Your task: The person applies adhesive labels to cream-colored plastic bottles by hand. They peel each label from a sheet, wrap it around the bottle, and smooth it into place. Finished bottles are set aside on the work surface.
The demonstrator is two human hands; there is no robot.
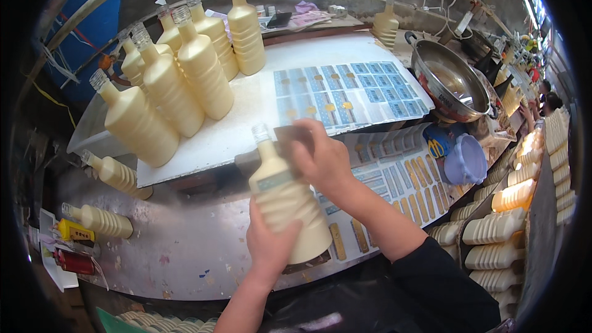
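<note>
In the middle of the head view, a cream bottle [299, 206] with a clear threaded neck and ridged lower body leans slightly left. My left hand [268, 240] is closed round its lower side. A pale blue-green strip [275, 180] lies across the bottle's shoulder. Beside the neck, my right hand [320, 157] pinches a thin, dark brown flat piece [286, 135], blurred by motion; its exact kind does not show. Right behind the hands, a sheet of blue and gold labels [379, 95] lies on a white board [259, 95]. Another sheet, with gold strip labels [416, 179], lies lower, to the right.
Several cream bottles [176, 80] stand on the board's left end; two more [105, 221] lie on the table [203, 246]. At right are a metal pan [453, 80], a lavender bucket [465, 160] and stacked bottles [496, 250]. A yellow box [76, 230] sits at far left.
</note>
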